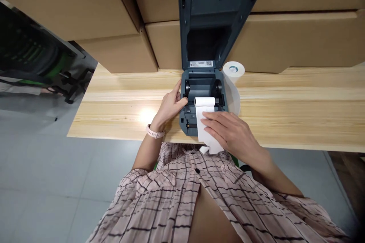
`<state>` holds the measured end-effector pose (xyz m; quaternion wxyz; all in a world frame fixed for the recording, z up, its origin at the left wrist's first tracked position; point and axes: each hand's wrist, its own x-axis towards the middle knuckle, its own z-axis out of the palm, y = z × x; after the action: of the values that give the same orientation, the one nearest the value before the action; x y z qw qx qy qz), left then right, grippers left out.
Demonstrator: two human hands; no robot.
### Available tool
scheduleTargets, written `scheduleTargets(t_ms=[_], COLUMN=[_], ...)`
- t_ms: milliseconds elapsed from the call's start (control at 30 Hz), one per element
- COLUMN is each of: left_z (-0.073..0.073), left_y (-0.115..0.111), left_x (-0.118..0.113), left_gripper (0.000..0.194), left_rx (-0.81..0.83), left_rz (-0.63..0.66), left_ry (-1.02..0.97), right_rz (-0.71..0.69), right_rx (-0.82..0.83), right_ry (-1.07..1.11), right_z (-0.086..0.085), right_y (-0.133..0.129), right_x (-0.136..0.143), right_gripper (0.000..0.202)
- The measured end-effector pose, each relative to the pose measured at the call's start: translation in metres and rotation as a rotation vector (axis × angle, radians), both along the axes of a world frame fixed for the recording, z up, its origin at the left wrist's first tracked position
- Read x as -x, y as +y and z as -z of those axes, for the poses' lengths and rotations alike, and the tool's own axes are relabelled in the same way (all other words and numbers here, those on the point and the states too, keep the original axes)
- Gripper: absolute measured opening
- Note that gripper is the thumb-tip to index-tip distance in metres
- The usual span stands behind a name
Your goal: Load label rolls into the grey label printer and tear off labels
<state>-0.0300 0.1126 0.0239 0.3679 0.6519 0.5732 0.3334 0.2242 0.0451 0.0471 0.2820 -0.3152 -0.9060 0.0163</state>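
A dark blue-grey label printer [184, 121] stands near the table's front edge with its lid [216, 15] raised. My left hand [169, 107] grips its left side, thumb on the top rim and index finger along the outer wall. A small white paper roll [204, 101] lies in the printer's open bay, towards the front. Its loose strip [203, 131] runs over the front edge towards me and ends in a ragged tear. My right hand [232, 131] is closed over this strip, fingers across its top; the thumb is hidden.
Beside the printer on the right stands a larger label roll [234, 70], some of its strip unwound. Big cardboard boxes [296, 41] line the back of the wooden table [299, 110]. At far left, a wheeled chair base [70, 87] stands on the floor.
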Motion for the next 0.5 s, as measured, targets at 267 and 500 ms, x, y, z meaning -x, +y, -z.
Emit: scheduleTargets(t_ms=[267, 500], left_z=[0.0050, 0.0060], left_y=[-0.0009, -0.0014], left_x=[0.0003, 0.0020], left_gripper=[0.087, 0.092], left_rx=[-0.022, -0.005], left_rz=[0.012, 0.026], left_ry=[0.001, -0.040], right_rz=[0.051, 0.054], right_rx=[-0.068, -0.049], right_ry=[-0.005, -0.062], right_z=[0.0080, 0.0053], right_y=[-0.0100, -0.0102], right_x=[0.0062, 0.0049], right_gripper=[0.024, 0.023])
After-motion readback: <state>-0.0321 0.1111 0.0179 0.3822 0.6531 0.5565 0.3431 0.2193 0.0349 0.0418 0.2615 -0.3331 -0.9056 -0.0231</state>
